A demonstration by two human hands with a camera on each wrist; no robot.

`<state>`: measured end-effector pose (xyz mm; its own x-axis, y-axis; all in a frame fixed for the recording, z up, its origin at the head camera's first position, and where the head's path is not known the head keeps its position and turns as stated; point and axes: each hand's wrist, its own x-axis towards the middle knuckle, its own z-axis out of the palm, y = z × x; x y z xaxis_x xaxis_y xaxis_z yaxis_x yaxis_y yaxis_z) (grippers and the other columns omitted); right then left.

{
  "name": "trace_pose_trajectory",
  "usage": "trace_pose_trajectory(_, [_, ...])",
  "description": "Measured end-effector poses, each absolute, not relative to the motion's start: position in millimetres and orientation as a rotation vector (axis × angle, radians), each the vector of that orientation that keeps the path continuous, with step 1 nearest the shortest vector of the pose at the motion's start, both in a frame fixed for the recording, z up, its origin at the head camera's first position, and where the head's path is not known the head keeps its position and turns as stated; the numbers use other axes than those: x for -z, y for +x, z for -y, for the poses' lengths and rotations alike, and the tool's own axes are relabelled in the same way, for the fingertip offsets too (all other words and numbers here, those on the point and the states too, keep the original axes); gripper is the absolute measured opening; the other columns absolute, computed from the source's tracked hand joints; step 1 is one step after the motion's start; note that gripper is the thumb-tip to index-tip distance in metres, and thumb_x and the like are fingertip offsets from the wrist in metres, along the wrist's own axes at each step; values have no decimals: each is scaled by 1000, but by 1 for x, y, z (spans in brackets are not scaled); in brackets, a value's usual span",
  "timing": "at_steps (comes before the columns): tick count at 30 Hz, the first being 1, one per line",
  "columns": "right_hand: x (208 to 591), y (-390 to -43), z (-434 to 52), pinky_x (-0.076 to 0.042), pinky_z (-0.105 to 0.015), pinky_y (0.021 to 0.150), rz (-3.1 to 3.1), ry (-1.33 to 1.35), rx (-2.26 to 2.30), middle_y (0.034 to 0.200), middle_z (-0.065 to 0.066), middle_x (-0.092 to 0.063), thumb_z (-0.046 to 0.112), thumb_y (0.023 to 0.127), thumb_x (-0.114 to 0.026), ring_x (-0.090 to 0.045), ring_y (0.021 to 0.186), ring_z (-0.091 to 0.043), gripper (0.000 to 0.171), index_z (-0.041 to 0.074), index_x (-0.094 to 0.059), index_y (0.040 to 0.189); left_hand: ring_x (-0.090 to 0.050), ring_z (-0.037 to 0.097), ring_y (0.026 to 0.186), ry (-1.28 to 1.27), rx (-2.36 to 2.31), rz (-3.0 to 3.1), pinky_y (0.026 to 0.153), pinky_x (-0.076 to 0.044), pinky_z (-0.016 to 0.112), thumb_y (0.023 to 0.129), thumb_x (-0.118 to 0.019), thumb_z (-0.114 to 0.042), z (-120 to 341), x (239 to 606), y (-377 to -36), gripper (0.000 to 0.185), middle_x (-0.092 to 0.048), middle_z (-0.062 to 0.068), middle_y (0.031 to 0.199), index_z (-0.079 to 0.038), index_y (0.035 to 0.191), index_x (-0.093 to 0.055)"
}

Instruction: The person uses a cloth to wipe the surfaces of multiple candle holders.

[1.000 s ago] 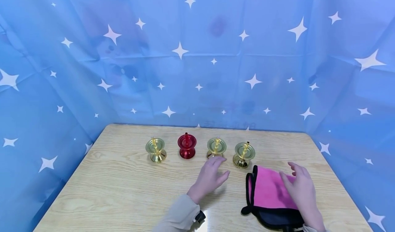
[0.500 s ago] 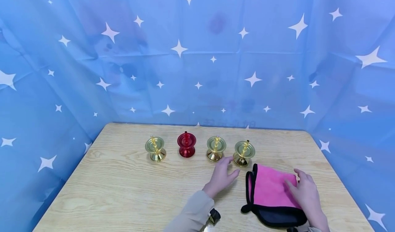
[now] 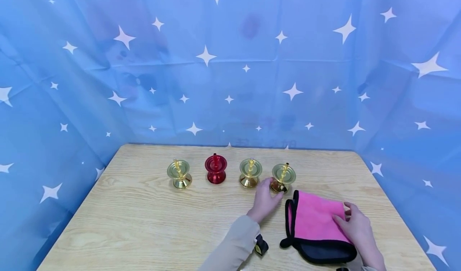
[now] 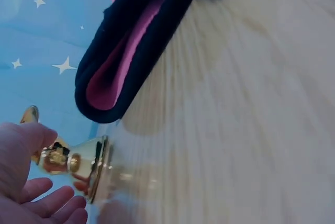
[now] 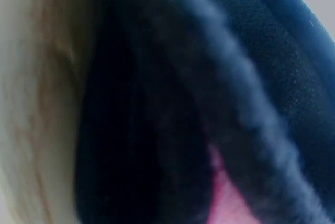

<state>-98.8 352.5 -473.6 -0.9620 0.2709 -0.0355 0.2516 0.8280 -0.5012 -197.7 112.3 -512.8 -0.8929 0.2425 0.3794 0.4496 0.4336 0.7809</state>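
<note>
In the head view, several small metallic candle holders stand upright in a row: a gold one at the left, a red one, another gold one and the rightmost gold one. My left hand is around the near left side of the rightmost holder, thumb and fingers apart. The left wrist view has my thumb overlapping its stem, the other fingers loosely curled below. My right hand is at the right edge of a folded pink cloth item with black trim, thumb over its top.
The cloth item has a black loop on its left side. Everything stands on a light wooden table, with a blue star-patterned curtain behind and on both sides. A black band is on the left wrist.
My left hand has moved right, from in front of the third holder to the rightmost one. My right hand has come slightly lower and right, to the cloth item's edge.
</note>
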Motion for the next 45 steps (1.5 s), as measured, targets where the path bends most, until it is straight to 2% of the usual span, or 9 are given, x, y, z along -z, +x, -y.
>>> trace_pose_trajectory(4, [476,-99,-355,-45,-55,78,2986,-421,-797,98,-36,-58,20,83,-66,-57,90,-46,68,-22,-35,125,-58,23,92,-549,1482,2444,82,-46,27,77,-73,-11,-118,516,-202,35,-62,10,98,2,106,-59])
trace_pose_trajectory(9, [476,-100,-357,-45,-53,76,2997,-458,-805,92,-33,-59,22,82,-67,-57,86,-44,65,-23,-40,121,-58,22,89,-483,1507,2437,79,-46,27,76,-72,-11,-123,515,-205,33,-63,9,94,1,104,-60])
trace_pose_trajectory(18, [475,-101,-357,-45,-43,66,2997,-510,-852,80,-22,-63,19,83,-66,-58,74,-31,45,-19,-55,103,-54,16,78,-393,1480,2468,72,-42,24,72,-76,-9,-132,513,-213,21,-61,3,80,-6,89,-64])
trace_pose_trajectory(25, [473,-95,-356,-42,-36,61,2982,-468,-861,75,-16,-60,16,84,-63,-54,70,-28,33,-14,-56,93,-52,12,77,-380,1391,2523,74,-41,24,72,-77,-15,-134,515,-215,17,-59,-1,77,-8,82,-65])
trace_pose_trajectory(30, [468,-93,-353,-39,-32,59,2962,-488,-918,75,-11,-57,17,87,-60,-49,68,-23,31,-12,-54,97,-53,18,85,-360,1304,2579,77,-43,28,73,-78,-20,-134,515,-217,19,-59,2,85,-8,81,-66])
trace_pose_trajectory(35, [461,-92,-349,-40,-29,60,2926,-523,-1031,81,-12,-58,18,92,-56,-49,70,-19,32,-12,-52,102,-52,21,91,-320,1257,2631,80,-44,30,74,-78,-25,-136,514,-219,22,-58,4,95,-9,86,-69])
trace_pose_trajectory(39, [454,-89,-346,-42,-25,60,2886,-577,-1180,85,-10,-61,22,95,-52,-51,71,-12,36,-11,-49,108,-51,20,90,-307,1246,2635,79,-44,30,73,-79,-26,-137,513,-219,23,-58,4,94,-10,87,-70])
trace_pose_trajectory(45, [441,-83,-338,-44,-25,60,2787,-655,-1466,78,3,-63,27,98,-46,-56,65,-7,41,-9,-42,118,-53,19,86,-367,1233,2555,79,-43,30,70,-81,-23,-135,515,-216,25,-60,3,88,-9,86,-68])
